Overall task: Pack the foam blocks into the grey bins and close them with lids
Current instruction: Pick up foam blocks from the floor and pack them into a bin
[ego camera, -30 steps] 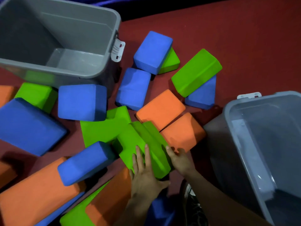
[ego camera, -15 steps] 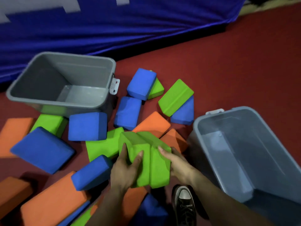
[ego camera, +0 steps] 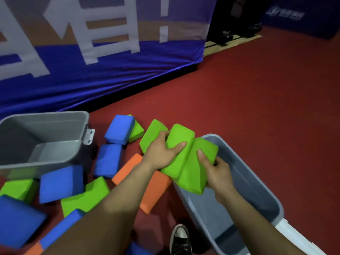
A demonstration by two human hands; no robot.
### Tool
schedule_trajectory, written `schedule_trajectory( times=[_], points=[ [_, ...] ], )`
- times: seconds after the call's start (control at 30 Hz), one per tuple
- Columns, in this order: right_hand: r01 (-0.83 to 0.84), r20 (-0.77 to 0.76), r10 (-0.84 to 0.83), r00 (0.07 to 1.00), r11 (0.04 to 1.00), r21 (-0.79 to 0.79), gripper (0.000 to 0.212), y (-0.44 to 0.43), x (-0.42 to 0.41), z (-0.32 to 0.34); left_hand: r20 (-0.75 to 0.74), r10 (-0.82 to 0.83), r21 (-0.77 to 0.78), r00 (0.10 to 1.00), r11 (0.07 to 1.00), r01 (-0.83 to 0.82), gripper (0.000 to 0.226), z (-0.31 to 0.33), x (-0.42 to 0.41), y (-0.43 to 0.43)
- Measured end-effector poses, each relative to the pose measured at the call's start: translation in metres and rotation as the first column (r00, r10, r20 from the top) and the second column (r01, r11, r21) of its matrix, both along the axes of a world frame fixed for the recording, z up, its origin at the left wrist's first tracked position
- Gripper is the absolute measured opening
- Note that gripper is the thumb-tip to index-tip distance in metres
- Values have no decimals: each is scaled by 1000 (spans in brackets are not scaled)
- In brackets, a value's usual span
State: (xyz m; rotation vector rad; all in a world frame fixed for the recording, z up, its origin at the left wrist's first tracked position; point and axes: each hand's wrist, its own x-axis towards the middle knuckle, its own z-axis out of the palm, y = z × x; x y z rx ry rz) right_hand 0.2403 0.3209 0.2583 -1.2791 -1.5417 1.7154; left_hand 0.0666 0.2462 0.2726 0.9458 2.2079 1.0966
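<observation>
Tally, head view.

Grey bins: 2, namely the left bin (ego camera: 55, 129) and the right bin (ego camera: 253, 186).

Green blocks (ego camera: 86, 196): 6. Of these, 2 are gripped together between the hands and 4 lie loose.

Blue blocks (ego camera: 61, 183): 5 certain. A sixth blue patch at the bottom edge is too cut off to confirm.

Orange blocks (ego camera: 154, 192): 2 side by side, plus 1 orange sliver at bottom left, mostly out of view.

White latch (ego camera: 89, 137): 1 plainly seen, on the left bin.

Hands: 2, the left hand (ego camera: 161, 151) and the right hand (ego camera: 219, 173).

Shoe (ego camera: 180, 238): 1.
</observation>
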Motion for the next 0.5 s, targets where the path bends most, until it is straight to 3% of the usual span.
schedule_trajectory(
  times=[0.17,0.23,0.3,0.5],
  points=[
    [223,112,-219,969,974,-27,56,52,13,-36,-14,-231,-35,973,973,230,82,-39,-4,94],
    [263,143,-255,956,964,-40,59,69,7,-60,-7,-282,-84,960,956,280,74,-66,-9,117],
    [293,214,-270,939,953,-84,77,84,-2,-93,-4,-296,-148,955,945,292,65,-100,-16,131],
    [287,349,-249,903,956,-62,66,102,-35,-179,-32,-288,-201,957,940,276,70,-193,-39,146]
  ],
)
